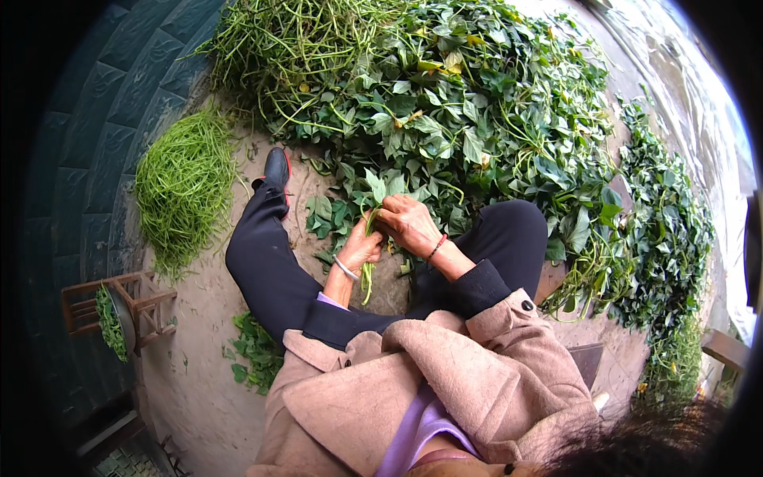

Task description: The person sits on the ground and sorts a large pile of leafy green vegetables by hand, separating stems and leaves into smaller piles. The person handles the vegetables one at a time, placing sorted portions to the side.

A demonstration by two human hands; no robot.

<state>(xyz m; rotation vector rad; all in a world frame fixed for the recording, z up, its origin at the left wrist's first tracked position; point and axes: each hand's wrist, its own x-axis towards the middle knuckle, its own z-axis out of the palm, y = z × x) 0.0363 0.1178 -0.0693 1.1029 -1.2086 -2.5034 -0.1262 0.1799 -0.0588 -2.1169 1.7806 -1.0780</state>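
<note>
A small bunch of green leaf stems point(367, 280) is gripped in my left hand point(360, 245), the cut ends hanging below the fist. Right against it, my right hand point(410, 225) is closed with its fingertips pinching the upper part of the same stems. Pale green leaves point(377, 188) stick out above the fingers. Where exactly the fingertips meet on the stems is hidden. Just beyond both hands, the large heap of leafy vines point(469, 119) spreads across the ground. A few loose leaves point(324, 215) lie near my left hand.
A pile of thin stripped stems point(184, 187) lies at the left, and tangled bare vines point(294, 48) at the top. A wooden stool point(147, 306) holds a bowl of greens point(110, 322). More leaves point(258, 354) lie beside my leg. Plastic sheeting point(675, 95) runs along the right.
</note>
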